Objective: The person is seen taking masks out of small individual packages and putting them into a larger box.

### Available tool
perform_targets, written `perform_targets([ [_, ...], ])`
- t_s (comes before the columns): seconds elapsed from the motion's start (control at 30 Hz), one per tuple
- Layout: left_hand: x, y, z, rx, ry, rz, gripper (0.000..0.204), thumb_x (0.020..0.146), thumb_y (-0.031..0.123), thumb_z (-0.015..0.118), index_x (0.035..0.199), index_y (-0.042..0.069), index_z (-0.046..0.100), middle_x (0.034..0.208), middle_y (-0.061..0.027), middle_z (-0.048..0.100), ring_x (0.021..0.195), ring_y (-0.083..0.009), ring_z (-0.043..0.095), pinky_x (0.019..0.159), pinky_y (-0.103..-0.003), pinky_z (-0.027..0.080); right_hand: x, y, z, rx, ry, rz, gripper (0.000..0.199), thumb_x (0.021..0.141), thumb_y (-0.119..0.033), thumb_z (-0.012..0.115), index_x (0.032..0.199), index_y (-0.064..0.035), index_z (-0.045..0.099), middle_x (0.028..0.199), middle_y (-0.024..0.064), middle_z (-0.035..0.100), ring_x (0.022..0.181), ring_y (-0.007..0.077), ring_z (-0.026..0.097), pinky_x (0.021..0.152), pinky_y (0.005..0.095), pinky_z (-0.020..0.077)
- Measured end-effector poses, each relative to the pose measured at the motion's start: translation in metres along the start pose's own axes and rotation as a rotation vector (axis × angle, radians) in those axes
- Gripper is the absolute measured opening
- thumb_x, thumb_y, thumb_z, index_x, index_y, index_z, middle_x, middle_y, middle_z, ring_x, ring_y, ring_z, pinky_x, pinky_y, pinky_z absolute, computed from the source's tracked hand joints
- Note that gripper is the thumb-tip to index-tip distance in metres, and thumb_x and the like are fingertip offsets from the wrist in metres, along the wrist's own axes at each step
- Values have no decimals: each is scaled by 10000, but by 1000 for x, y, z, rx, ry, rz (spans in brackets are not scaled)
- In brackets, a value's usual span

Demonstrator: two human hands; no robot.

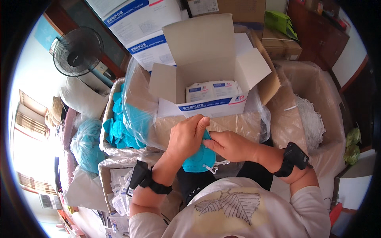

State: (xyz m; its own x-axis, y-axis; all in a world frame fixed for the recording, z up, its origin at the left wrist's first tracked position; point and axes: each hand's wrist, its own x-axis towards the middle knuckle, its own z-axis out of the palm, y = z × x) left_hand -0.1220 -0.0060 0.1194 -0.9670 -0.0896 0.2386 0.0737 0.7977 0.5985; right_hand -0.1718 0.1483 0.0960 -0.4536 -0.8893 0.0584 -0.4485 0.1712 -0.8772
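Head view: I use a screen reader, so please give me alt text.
Both hands, left hand and right hand, hold a blue mask at chest height. Ahead sits an open white box of packets, with a bin of blue masks to its left.

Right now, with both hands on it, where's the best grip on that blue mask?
Probably the upper rim of the blue mask, where the left hand and right hand already pinch it from either side. The cupped body hangs below, and a white strap dangles loose, a poor hold.
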Motion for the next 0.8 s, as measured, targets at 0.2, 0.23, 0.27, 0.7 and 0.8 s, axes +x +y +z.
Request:
perform_targets([
  [0.2,-5,-57,-16,-87,143,-207,286,880,265,493,741,37,599,621,-122,575,590,-204,572,552,-321,430,-18,33,-17,202,-189,78,290,919,-285,428,959,-18,534,734,70,535,654,149,493,632,298,418],
  [0.23,-6,-65,-24,-87,187,-195,279,876,245,506,723,32,601,601,-112,566,567,-158,548,547,-298,421,-21,37,-24,240,-215,154,288,920,-284,428,953,-19,536,723,53,525,645,136,485,625,285,416],
  [0.27,-6,-73,-34,-86,183,-221,274,874,239,513,724,28,604,598,-102,565,567,-143,536,550,-291,421,-25,40,-30,278,-242,230,286,921,-283,427,946,-20,538,712,36,515,637,123,477,619,271,414],
  [0.7,-58,-34,-7,-486,-983,21,417,795,246,629,1148,37,552,838,-67,636,803,-141,577,760,-293,443,-14,67,-21,338,-232,425,260,907,-241,474,813,-28,587,569,-35,484,509,41,454,478,194,395],
  [0.8,-65,-25,18,-619,-745,39,563,803,185,632,1298,62,393,888,-74,622,828,-114,541,767,-279,434,-12,53,8,347,-196,363,300,913,-276,457,832,-22,594,662,4,536,552,58,481,499,215,407],
])
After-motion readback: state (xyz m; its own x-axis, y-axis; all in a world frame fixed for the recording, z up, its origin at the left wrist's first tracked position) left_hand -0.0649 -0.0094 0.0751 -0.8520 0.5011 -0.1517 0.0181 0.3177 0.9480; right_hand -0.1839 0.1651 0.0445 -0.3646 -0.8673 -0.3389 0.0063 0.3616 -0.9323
